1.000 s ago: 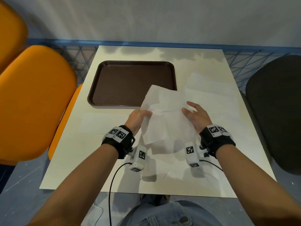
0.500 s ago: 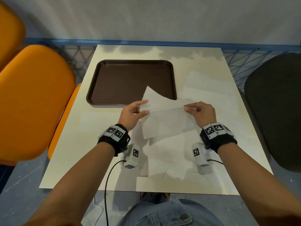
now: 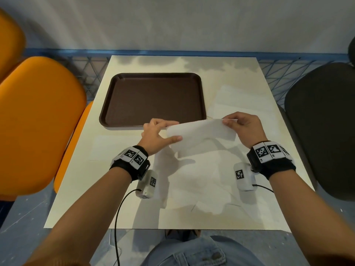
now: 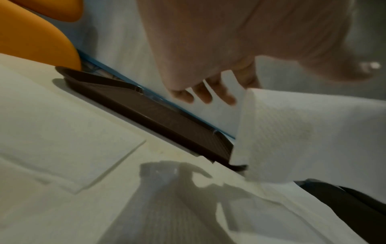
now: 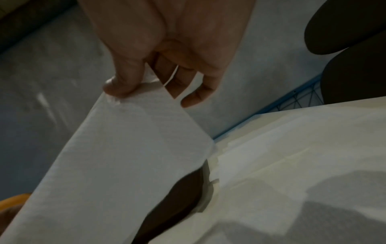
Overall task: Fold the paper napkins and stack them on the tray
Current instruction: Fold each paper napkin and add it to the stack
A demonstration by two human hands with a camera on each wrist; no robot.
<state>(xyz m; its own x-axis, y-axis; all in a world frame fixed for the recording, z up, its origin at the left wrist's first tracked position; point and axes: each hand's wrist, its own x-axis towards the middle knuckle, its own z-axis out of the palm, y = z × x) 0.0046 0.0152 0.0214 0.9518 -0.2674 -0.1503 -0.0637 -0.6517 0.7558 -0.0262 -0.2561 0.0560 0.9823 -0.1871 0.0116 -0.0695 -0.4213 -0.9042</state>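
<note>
My left hand (image 3: 156, 136) pinches the left end of a folded napkin (image 3: 199, 131) between thumb and forefinger, the other fingers loosely spread, and my right hand (image 3: 244, 128) pinches its upper right corner between thumb and fingertips. The napkin is white with a fine embossed weave, doubled into a long band that stretches between my two hands, held up off the table (image 3: 76, 198) just in front of the near rim of the brown tray (image 3: 153, 98), whose bed holds nothing. From my left wrist the band's end (image 4: 292, 140) hangs beside my fingers (image 4: 208, 95) and covers the tray's near corner (image 4: 167, 118); from my right wrist it (image 5: 125, 156) runs off the lower left edge of the picture. Under my hands, more unfolded napkins (image 3: 201, 185) lie spread on the table, white on pale, so I cannot tell how many there are. Orange chairs (image 3: 38, 121) stand at my left, a black chair (image 3: 322, 131) at my right.
</note>
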